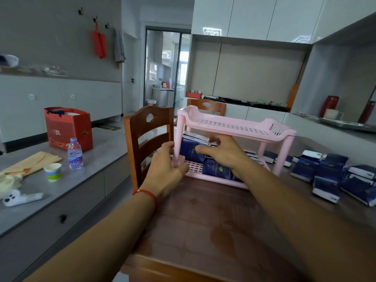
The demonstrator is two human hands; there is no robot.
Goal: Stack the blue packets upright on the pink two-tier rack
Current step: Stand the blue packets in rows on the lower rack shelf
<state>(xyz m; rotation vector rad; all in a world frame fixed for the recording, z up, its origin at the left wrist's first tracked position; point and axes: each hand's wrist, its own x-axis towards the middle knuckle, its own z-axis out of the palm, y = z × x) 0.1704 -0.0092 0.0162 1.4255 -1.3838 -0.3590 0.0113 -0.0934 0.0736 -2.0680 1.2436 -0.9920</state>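
Home kitchen-dining room, wooden table (203,220), chairs (148,135), grey counter (97,159), white wall cabinets (254,15)

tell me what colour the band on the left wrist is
Red, with a small gold bead, on the left wrist band; the head view shows it clearly.
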